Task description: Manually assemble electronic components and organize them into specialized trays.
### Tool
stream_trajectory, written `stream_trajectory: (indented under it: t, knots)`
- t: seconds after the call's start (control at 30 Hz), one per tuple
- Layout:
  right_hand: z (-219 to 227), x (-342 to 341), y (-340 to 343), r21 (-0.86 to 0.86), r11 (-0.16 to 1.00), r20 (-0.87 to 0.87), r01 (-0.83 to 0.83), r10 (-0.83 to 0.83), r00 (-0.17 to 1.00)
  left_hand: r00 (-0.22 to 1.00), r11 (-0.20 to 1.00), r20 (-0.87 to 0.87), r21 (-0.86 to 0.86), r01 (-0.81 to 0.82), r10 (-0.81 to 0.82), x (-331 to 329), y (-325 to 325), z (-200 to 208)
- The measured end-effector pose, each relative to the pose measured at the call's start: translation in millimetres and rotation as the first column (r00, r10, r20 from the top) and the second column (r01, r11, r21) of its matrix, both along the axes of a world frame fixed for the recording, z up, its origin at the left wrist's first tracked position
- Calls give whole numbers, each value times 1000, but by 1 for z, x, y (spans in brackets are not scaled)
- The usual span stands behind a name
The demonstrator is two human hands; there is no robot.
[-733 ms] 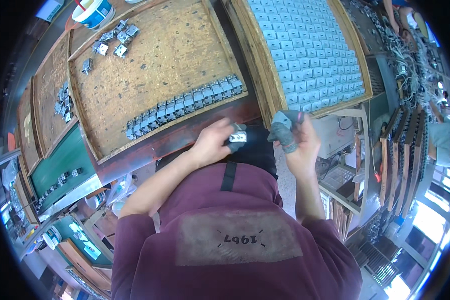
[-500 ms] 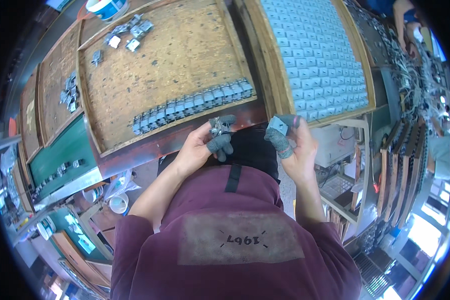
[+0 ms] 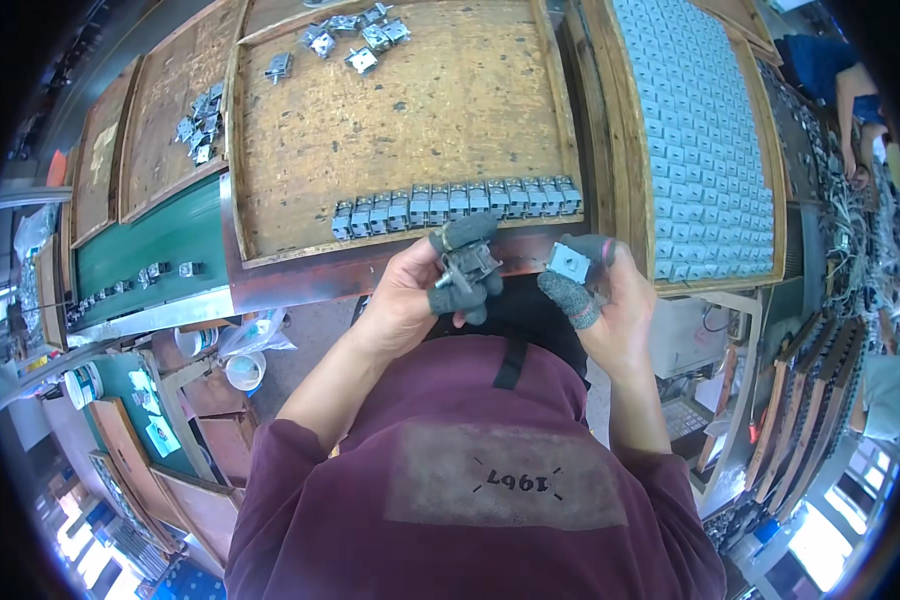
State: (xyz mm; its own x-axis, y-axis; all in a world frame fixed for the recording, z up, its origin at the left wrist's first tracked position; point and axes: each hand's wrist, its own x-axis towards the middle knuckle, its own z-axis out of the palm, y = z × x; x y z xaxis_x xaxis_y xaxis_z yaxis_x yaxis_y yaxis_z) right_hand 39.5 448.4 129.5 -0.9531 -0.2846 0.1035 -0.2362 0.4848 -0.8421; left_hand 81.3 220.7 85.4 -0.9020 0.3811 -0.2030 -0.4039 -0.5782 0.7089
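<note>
My left hand [image 3: 418, 288] curls round a metal mechanism [image 3: 475, 262]; right hand [image 3: 612, 305] pinches a pale-blue square piece [image 3: 569, 263] to its right, not touching.

Mechanism [image 3: 478, 262] left of block [image 3: 569, 263], parts tray [image 3: 420, 135] beyond both
</note>
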Motion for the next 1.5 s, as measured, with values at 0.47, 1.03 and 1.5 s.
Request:
stream_trajectory:
  t: [0.47, 1.03, 1.5]
  knots:
    - [2, -6, -19, 43, 974, -129, -220, 224, 966, 958, 955, -38, -79, -285, 283, -1, -4, 8]
    - [-11, -18, -29, 350, 920, -416, -177, 322, 851, 923, 872, -260, -329, -362, 284, -2, 19, 1]
    - [-6, -26, -40, 271, 946, -407, -177, 280, 870, 682, 236, -729, -675, -699, -63, -17, 28, 2]
